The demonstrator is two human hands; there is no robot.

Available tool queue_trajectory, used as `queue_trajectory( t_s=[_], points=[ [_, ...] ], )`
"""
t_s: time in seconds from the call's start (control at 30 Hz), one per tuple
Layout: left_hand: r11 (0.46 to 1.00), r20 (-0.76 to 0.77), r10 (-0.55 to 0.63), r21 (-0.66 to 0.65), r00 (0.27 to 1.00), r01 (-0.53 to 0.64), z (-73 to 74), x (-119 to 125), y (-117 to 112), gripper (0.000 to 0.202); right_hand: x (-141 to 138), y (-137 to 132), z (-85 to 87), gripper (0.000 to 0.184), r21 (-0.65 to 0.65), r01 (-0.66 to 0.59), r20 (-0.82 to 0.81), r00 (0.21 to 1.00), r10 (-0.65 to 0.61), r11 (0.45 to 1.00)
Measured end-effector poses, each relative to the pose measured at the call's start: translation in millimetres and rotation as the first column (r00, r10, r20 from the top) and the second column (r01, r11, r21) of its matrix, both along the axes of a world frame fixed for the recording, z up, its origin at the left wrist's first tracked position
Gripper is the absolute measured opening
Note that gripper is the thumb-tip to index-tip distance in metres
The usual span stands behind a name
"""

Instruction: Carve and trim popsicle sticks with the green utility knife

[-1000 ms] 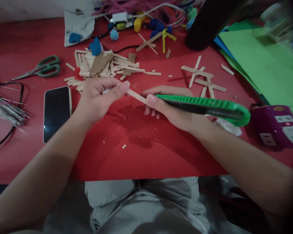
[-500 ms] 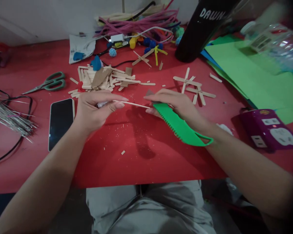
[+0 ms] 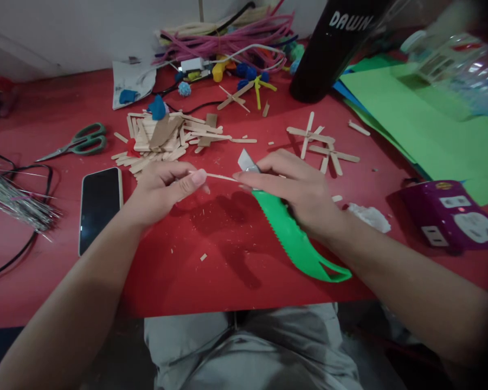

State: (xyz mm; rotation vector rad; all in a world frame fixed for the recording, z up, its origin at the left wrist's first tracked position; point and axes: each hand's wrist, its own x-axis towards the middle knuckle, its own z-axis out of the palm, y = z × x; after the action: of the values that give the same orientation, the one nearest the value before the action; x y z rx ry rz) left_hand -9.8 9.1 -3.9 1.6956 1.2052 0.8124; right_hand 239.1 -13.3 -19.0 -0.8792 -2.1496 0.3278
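Observation:
Between my two hands stretches a thin wooden craft stick (image 3: 220, 176), seen nearly edge-on above the red table. My left hand (image 3: 168, 189) pinches its left end between thumb and fingers. My right hand (image 3: 295, 187) is closed around a green utility knife (image 3: 287, 233), whose short blade (image 3: 246, 160) points up and left past the fingers. The right fingertips touch the stick's right end. The knife's toothed handle hangs down toward the right forearm. Small wood shavings and a chip (image 3: 204, 257) lie below.
A pile of craft sticks (image 3: 146, 157) lies behind my left hand, with scissors (image 3: 85, 141) and a phone (image 3: 101, 208) at left. Crossed sticks (image 3: 309, 134), a black bottle (image 3: 329, 54), green paper (image 3: 394, 92) and a purple power socket (image 3: 443, 214) are at right.
The knife has turned so its blade points more upward and its handle hangs lower. My left hand has rolled and shifted slightly down, the stick still between both hands.

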Motion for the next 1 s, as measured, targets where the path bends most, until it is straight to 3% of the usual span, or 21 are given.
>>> queue_trajectory(
  t_s=[0.13, 0.23, 0.33, 0.47, 0.53, 0.63, 0.83, 1.0],
  points=[
    [0.979, 0.067, -0.011, -0.204, 0.998, 0.024, 1.7, 2, -2, 0.036, 3, 8, -8.7, 0.028, 0.105, 0.002, 0.100, 0.995, -0.012, 0.994],
    [0.963, 0.028, -0.017, -0.270, 0.999, 0.024, 4.8, 4, -3, 0.036, 4, 12, -13.4, 0.029, 0.148, -0.015, 0.140, 0.990, -0.006, 0.989],
    [0.964, -0.040, -0.050, -0.265, 0.998, 0.038, 6.6, 5, -2, 0.032, 3, 14, -16.1, 0.029, 0.170, -0.023, 0.158, 0.987, -0.004, 0.985],
    [0.990, -0.143, -0.012, -0.140, 0.990, -0.008, 3.2, 5, 1, 0.030, -2, 12, -12.0, 0.021, 0.181, -0.017, 0.063, 0.998, 0.005, 0.983],
    [0.998, -0.219, -0.013, -0.063, 0.976, -0.001, 1.1, 5, 1, 0.029, -5, 9, -7.8, 0.018, 0.120, 0.061, -0.062, 0.997, -0.054, 0.991],
    [0.999, -0.373, -0.044, 0.005, 0.927, 0.049, -0.4, 8, 0, 0.029, -8, 4, -4.4, 0.016, -0.100, 0.166, -0.225, 0.957, -0.185, 0.981],
    [0.988, -0.613, -0.087, 0.045, 0.785, 0.144, 0.9, 14, -2, 0.033, -11, 4, -11.3, 0.017, -0.397, 0.003, -0.257, 0.960, -0.115, 0.918],
    [0.985, -0.706, -0.105, 0.022, 0.701, 0.170, 5.1, 20, -6, 0.036, -21, 2, -11.3, 0.019, -0.410, -0.006, -0.266, 0.957, -0.113, 0.912]
  ],
)
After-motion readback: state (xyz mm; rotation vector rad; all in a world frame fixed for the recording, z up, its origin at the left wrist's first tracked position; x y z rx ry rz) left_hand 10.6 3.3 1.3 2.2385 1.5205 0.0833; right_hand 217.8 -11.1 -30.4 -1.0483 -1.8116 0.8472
